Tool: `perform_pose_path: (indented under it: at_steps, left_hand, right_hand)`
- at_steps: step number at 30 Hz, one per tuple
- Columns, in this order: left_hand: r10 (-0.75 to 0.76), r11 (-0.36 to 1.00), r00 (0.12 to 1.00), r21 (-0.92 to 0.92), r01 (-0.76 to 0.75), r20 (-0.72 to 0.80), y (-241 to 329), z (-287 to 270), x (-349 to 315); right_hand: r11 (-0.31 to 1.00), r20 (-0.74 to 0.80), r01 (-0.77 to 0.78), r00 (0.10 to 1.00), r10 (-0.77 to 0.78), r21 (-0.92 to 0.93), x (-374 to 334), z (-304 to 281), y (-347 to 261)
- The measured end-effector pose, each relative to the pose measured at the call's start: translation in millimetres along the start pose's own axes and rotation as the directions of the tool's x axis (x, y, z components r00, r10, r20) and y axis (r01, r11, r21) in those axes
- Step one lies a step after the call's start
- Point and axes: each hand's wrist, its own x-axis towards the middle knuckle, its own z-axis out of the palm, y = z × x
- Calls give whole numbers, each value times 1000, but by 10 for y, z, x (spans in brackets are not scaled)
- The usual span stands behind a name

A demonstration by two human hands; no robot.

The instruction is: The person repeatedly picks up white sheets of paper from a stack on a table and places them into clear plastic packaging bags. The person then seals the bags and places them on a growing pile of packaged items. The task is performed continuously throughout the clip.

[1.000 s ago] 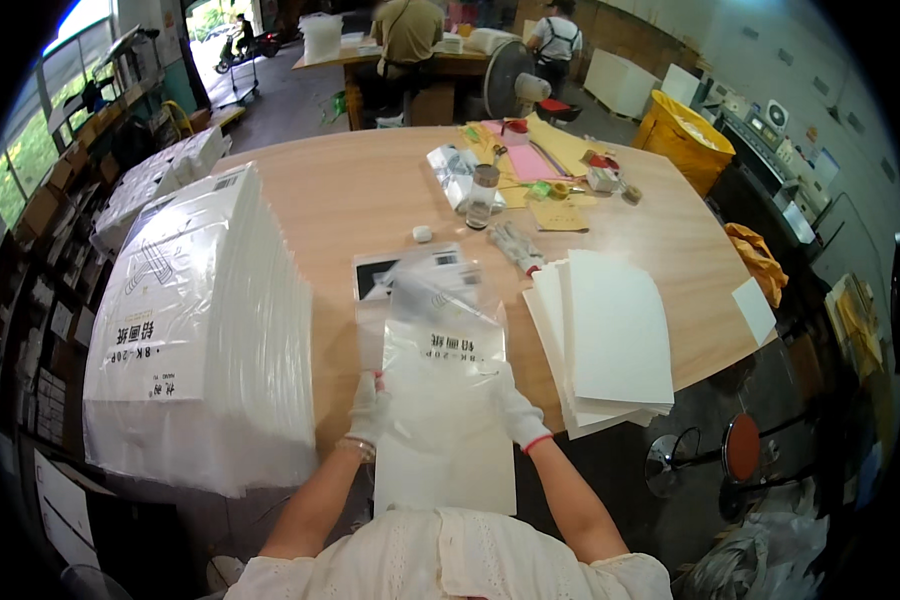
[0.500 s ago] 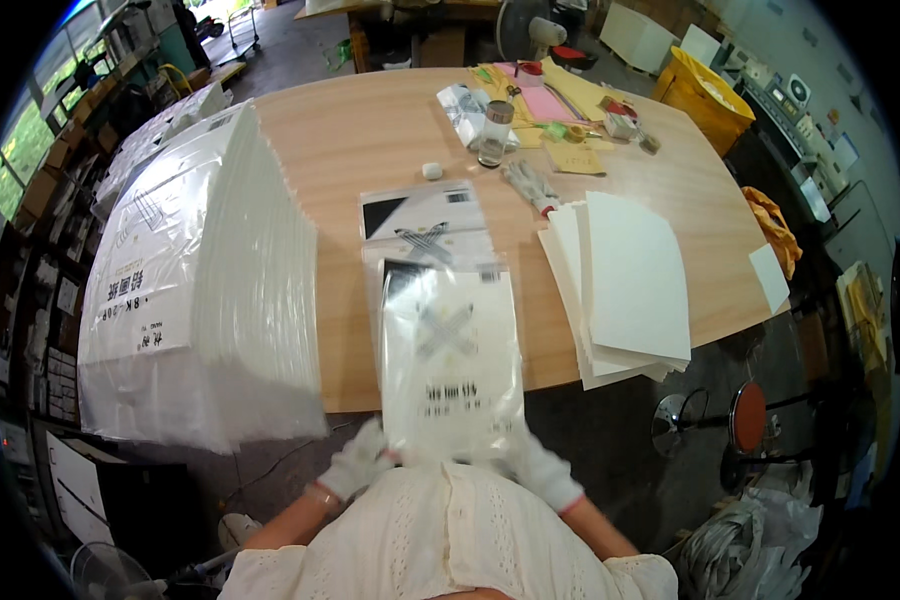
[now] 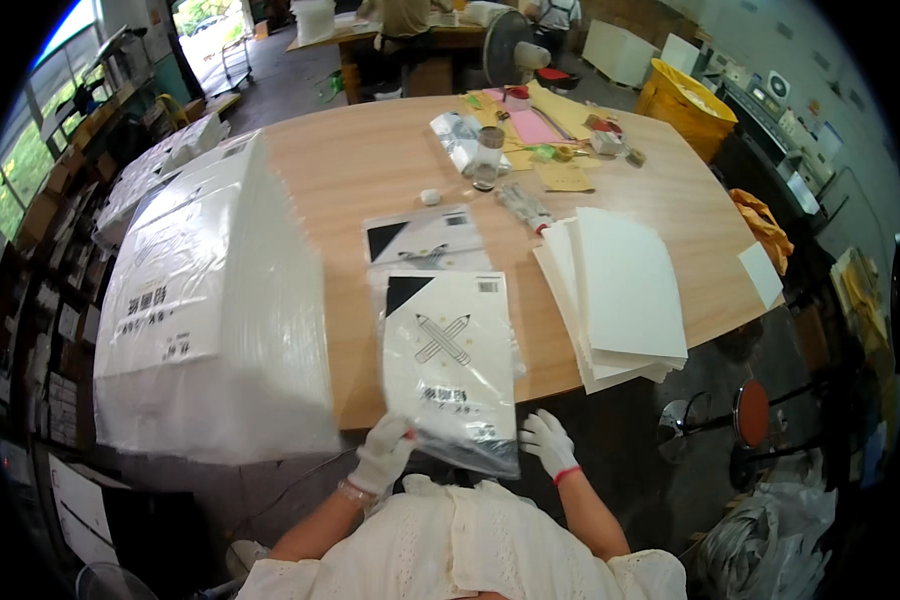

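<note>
A clear plastic packet of white paper [image 3: 450, 345], printed with crossed pencils and a dark corner, lies at the table's front edge. Its loose lower end overhangs toward me. My left hand [image 3: 382, 455], in a white glove, pinches the packet's lower left edge. Beside the lower right corner, my gloved right hand [image 3: 548, 445] is apart from the packet, fingers spread and holding nothing. Beneath it and farther back shows another packet with the same print [image 3: 425, 240], partly covered.
A tall stack of plastic-wrapped packets [image 3: 210, 310] fills the table's left side. Loose white sheets [image 3: 630, 290] lie at right. Behind are a spare glove [image 3: 525, 207], a glass jar [image 3: 487, 160] and yellow papers [image 3: 565, 177]. A red stool [image 3: 751, 412] stands right. People are at a far table.
The packet's print has turned from blurred and glared to clear as it settled flatter. My right hand has come off its lower right side. The view has tilted up slightly.
</note>
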Motion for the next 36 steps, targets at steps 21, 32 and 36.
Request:
perform_pose_path:
  at_steps: [21, 32, 36]
  left_hand:
    - [-145, 962, 181, -182, -206, -973, -167, -2920, -891]
    - [-72, 830, 993, 546, 110, -92, -641, 674, 808]
    - [75, 734, 997, 677, -58, 4, -1197, 859, 1260]
  right_hand:
    - [807, 886, 590, 365, -286, 18, -769, 3367, -1598]
    - [949, 137, -160, 970, 203, -273, -194, 727, -477]
    - [968, 106, -163, 977, 186, -193, -182, 632, -512]
